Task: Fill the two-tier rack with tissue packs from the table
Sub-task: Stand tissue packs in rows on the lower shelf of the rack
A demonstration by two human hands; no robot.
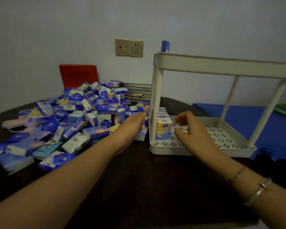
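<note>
Tissue packs (82, 119) lie heaped over the left half of the dark table (139, 182); the white rack (205, 65) stands at its right edge, with a short row of upright packs (163, 128) along the left wall of the lower tray and one pack (165, 46) on the top tier. The standing row could topple if knocked, as nothing props its near end. The left hand (132, 128) reaches toward the heap, fingers straight, holding nothing. The right hand (193, 129) hovers just beside the row, fingers (180, 120) loosely curled, empty.
</note>
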